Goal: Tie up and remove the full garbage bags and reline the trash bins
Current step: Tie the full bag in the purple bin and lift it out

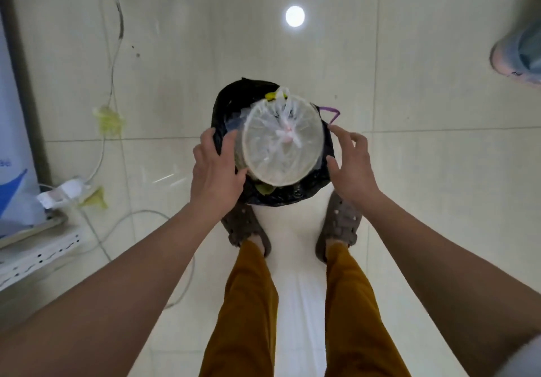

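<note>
Both forearms extend forward and down from the lower corners of the view toward a black garbage bag (281, 195) that stands on the tiled floor (409, 171) directly in front of the person's feet. The left hand (215, 168) rests palm down on the left rim of the bag, with the fingers curled over the black plastic and the thumb lying against the edge of a round container. The right hand (349, 165) hovers just beside the right rim of the bag, fingers spread and slightly bent, holding nothing; whether the fingertips touch the plastic cannot be determined. The bag mouth is open and untied. A round clear container (282, 145), wrapped in a knotted thin white bag, sits on top of the contents and fills most of the opening. A purple drawstring loop (330, 113) projects from the upper right rim of the bag. The floor is pale glossy tile with visible grout lines and carries the reflection of a round ceiling light (295, 16). The person wears mustard trousers (248, 303) and brown perforated clogs (339, 224). At left, white cables (114, 54) run across the floor to a white power strip (35, 253) near a blue and white panel (14, 157). A blurred shoe (518, 54) shows at the upper right edge.
</note>
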